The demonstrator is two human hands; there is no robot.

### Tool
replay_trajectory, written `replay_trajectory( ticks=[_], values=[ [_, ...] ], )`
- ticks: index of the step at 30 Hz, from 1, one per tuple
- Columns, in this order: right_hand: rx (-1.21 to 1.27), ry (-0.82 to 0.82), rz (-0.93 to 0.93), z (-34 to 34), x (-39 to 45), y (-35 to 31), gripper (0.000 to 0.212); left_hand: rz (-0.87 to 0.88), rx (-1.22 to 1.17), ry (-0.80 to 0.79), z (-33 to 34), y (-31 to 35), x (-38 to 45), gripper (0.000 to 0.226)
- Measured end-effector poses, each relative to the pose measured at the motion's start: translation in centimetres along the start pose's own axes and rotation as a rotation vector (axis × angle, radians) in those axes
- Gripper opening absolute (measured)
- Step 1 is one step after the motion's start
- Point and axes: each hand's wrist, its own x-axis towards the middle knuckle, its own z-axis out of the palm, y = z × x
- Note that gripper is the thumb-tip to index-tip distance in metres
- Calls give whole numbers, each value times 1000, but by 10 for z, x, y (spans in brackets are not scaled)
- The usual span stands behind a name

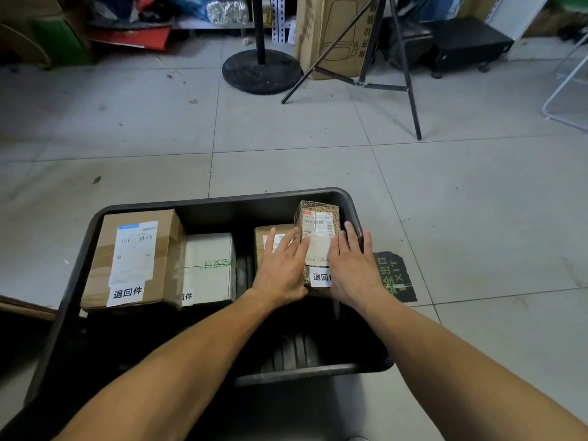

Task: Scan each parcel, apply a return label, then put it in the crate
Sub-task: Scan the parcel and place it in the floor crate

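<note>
A black plastic crate [222, 203] sits on the floor below me. Inside it, at the right, a small brown patterned parcel [318, 224] carries a shipping label and a white return label [320, 277]. My left hand [281, 267] presses its left side and my right hand [353, 265] its right side, so both hands hold it within the crate. Under my left fingers lies another small brown parcel [270, 232]. A large brown box [136, 256] with a return label fills the crate's left end, with a white box [210, 268] beside it.
Grey tiled floor surrounds the crate. A green-and-black floor sticker [396, 278] lies right of the crate. Further off stand a round black stand base [261, 71], a black tripod [404, 74], a tall cardboard box [334, 36] and cluttered shelving.
</note>
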Motion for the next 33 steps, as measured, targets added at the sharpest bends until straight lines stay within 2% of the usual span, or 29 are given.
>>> replay_trajectory(
  ticks=[3, 11, 20, 27, 33],
  values=[
    [30, 28, -33, -1, 2, -4, 114, -28, -5, -7, 1, -7, -6, 102],
    [66, 71, -111, -11, 4, -24, 130, -76, -11, 47, 2, -27, -25, 101],
    [182, 60, -86, -6, 3, -3, 122, -71, -81, 72, 2, -9, -16, 101],
    [191, 107, -111, -5, -3, 19, 115, -62, -185, 113, 2, 6, -9, 97],
    [172, 77, -113, -3, -6, 15, 111, -84, -203, 88, 13, 11, -11, 100]
  ],
)
